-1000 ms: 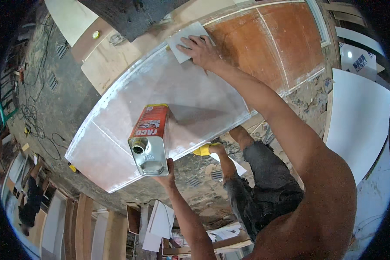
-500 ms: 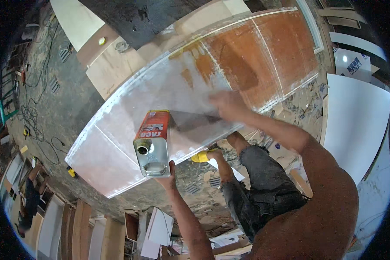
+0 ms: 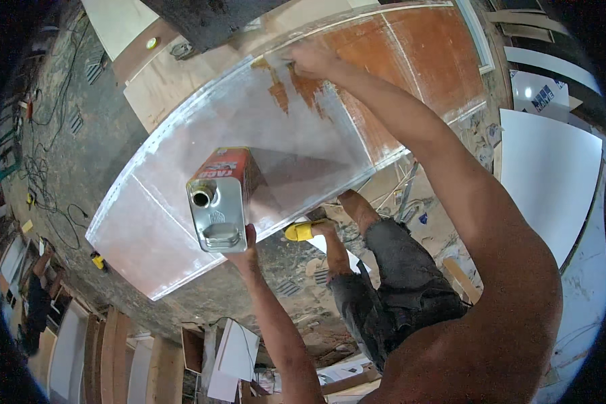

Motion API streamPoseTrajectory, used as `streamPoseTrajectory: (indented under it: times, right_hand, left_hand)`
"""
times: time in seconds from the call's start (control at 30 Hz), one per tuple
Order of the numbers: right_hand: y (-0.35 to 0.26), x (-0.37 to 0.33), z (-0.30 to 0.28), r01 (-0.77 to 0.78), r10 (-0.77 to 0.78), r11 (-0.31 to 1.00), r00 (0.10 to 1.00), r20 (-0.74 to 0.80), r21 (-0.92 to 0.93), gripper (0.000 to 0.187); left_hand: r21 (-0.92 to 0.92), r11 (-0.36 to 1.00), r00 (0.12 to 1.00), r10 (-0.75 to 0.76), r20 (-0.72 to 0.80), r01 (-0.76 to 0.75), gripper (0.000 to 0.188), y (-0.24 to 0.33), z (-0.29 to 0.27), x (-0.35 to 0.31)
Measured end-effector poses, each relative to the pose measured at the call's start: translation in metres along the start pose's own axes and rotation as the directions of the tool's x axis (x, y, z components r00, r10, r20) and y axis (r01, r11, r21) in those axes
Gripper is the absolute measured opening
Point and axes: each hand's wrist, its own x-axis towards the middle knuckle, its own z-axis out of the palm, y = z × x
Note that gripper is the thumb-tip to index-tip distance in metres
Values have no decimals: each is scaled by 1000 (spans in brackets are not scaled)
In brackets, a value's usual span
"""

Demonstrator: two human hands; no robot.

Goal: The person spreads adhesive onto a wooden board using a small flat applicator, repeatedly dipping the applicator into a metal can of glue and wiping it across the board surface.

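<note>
My left hand (image 3: 244,253) grips the lower right side of a rectangular metal can (image 3: 217,214), red and silver, its round spout uncapped. The can is tilted over a long curved panel (image 3: 175,175). Part of the panel has a whitish, wet-looking film, and the far right part is bare orange-brown. At the panel's far edge, my right hand (image 3: 314,60) is curled down where the film meets streaks of amber-brown glue-like liquid (image 3: 276,93). Whatever its fingers hold is hidden from view.
A dark sheet (image 3: 202,23) and pale boards (image 3: 172,87) border the panel's far side. On the right leans a large white sheet (image 3: 549,182). Cables (image 3: 44,178) trail over the floor at left. My foot wears a yellow shoe (image 3: 299,231); another person (image 3: 37,303) is at far left.
My right hand has swept away from me and left, from the panel's middle to its far edge. The can stays in my left hand, slightly up and left in view.
</note>
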Motion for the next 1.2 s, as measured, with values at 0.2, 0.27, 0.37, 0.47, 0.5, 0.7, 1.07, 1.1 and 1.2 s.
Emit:
streamPoseTrajectory:
  times: [0.2,0.27,0.37,0.47,0.5,0.7,1.07,1.1,1.2]
  right_hand:
    - [-19,-121,39,126,-125,992,992,30,-13,32]
    - [-27,-165,57,140,-133,987,987,86,-73,35]
    - [-36,-250,93,78,-54,990,980,192,-121,42]
    - [-50,-319,112,27,-4,995,970,243,-93,46]
    - [-52,-344,119,12,7,997,965,262,-71,47]
    - [-66,-432,120,-62,69,998,874,481,-31,46]
    - [-37,-287,4,-84,228,638,970,-84,765,34]
    - [-37,-253,-4,-59,199,752,970,-140,657,39]
    - [-69,-145,-17,82,-2,965,951,-309,248,51]
  left_hand:
    - [-44,954,953,290,-92,-295,91,24,10,6]
    - [-222,957,982,187,-17,-186,96,22,6,11]
    - [-206,952,974,228,-12,-225,99,36,14,9]
    - [-254,904,939,331,-93,-343,99,51,22,8]
    - [-206,895,918,381,-110,-396,99,57,23,4]
    - [-271,863,905,408,-122,-425,96,65,13,4]
    - [-2,912,912,409,-7,-409,101,49,-41,21]
    - [-36,929,930,369,8,-368,101,52,-40,20]
    - [-88,985,982,159,105,-151,95,31,-52,22]
